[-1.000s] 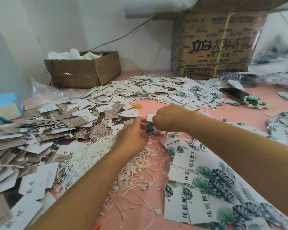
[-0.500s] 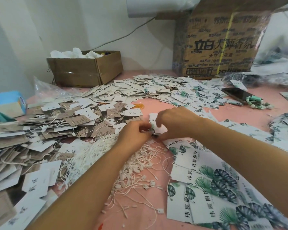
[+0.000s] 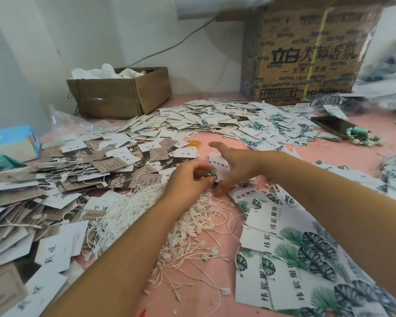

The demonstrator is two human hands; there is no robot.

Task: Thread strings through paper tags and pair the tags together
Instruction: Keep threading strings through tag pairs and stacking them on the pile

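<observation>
A small white tag with a green leaf print (image 3: pixel 218 165) sits just above the pink table between my two hands. My left hand (image 3: pixel 188 179) has its fingers curled and pinches the tag's near edge. My right hand (image 3: pixel 237 165) is spread over the tag's right side with its fingers straight, forefinger pointing away and thumb reaching down to the table. Whether a string runs through the tag is hidden. A loose heap of white strings with clasps (image 3: pixel 192 225) lies under my left wrist. Larger leaf-print tags (image 3: pixel 293 248) lie under my right forearm.
Brown and white tags with strings (image 3: pixel 78 177) are piled at the left, and more small tags (image 3: pixel 215 121) further back. Against the wall stand an open cardboard box (image 3: pixel 124 99) and a big printed carton (image 3: pixel 306 56). A phone (image 3: pixel 332 126), green beads (image 3: pixel 364 138) and a tissue pack (image 3: pixel 12 143) lie around.
Both hands were closed together on the small tag before. My right hand has now spread its fingers and let go, while my left hand keeps its pinch.
</observation>
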